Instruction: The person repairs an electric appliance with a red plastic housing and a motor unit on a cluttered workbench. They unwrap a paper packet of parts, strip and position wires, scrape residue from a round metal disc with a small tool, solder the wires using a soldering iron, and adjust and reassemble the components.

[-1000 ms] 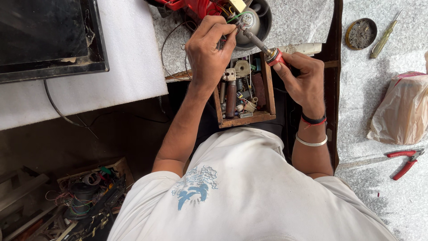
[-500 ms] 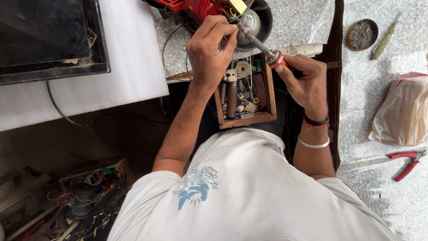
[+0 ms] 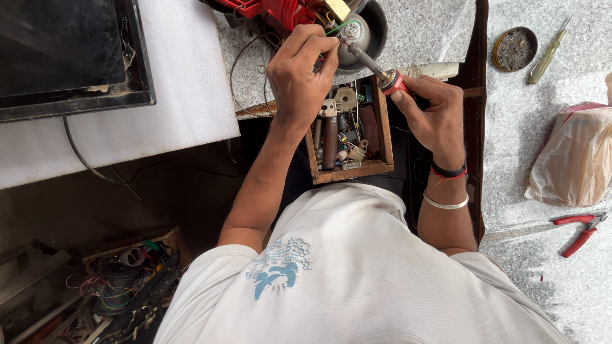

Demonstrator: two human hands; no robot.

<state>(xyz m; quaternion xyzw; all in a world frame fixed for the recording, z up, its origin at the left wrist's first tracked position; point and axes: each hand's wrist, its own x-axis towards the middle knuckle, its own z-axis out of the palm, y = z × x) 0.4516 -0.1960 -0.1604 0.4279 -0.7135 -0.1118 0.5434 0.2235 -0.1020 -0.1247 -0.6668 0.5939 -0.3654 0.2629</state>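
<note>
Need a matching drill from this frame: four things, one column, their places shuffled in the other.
Things:
1. red-handled pliers
2. small wooden box of parts
3. round metal tin
4. red-collared soldering iron

Places:
A. far right on the speckled floor, below the plastic bag
B. in the right hand, tip up by the left hand
C. top right, beside the yellow-green screwdriver
D. in front of the person, between the forearms

Pairs: 1-A, 2-D, 3-C, 4-B
</note>
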